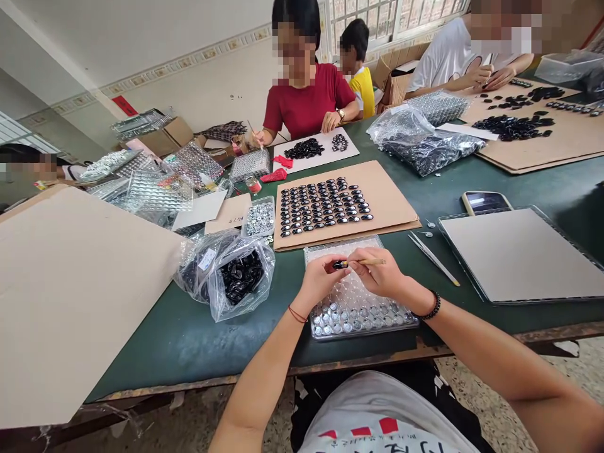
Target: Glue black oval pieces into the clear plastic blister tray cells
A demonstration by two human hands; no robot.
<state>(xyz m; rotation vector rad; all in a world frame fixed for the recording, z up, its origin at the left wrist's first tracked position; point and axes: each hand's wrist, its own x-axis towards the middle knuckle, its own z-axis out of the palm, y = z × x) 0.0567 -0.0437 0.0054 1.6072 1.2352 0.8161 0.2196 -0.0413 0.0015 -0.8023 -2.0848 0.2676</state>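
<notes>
Clear tray [349, 290]: metal discs [348, 317], seemingly; bag [262, 294]: black pieces [241, 277].

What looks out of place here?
Two small round pieces lie loose on the green table beside the tweezers, outside the tray where other round pieces sit in rows; possibly strays. A few silvery bits also lie just outside the clear box.

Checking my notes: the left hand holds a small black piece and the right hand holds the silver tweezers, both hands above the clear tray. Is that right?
Not quite: in the head view, the right hand holds a thin stick; the silver tweezers lie on the green table. The rest stands.
</notes>
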